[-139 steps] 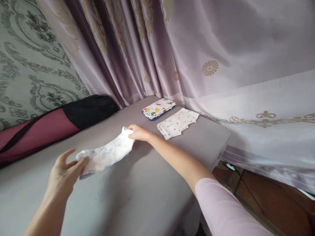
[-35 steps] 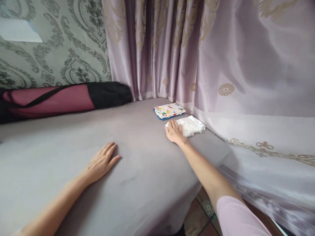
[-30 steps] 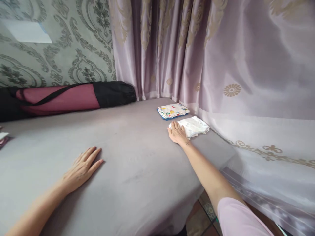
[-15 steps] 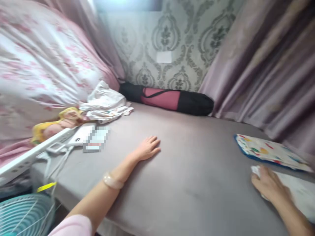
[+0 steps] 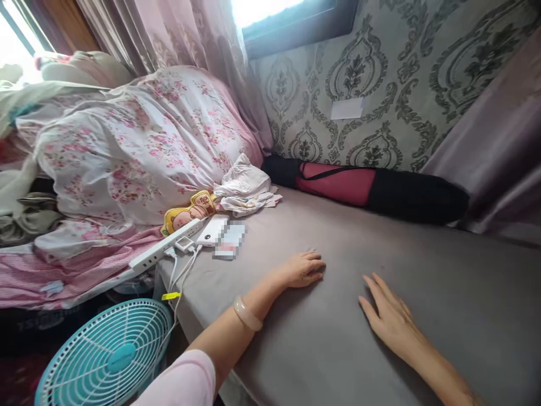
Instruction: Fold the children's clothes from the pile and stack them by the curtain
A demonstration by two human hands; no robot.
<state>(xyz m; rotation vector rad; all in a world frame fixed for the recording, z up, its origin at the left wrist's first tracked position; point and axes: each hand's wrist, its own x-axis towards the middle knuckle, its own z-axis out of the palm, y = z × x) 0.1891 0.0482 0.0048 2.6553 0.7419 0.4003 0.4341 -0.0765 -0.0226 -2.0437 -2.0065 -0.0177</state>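
My left hand rests palm down on the grey bed sheet, fingers stretched out, with a pale bangle on the wrist. To its right, my right hand is over the same sheet with fingers apart and nothing in it. Left of my left hand lie a white phone-like device and a blurred-out card or packet. Beyond them sits a crumpled white cloth with coloured print along its edge.
A long black and red bag lies along the patterned wall. At the left are a white power strip with cables, a yellow cartoon plush, floral bedding and a turquoise fan beside the bed's edge.
My right hand has let go of the white cloth at the right and come over beside my left hand. The view has swung left, so the folded patterned cloth is out of sight.
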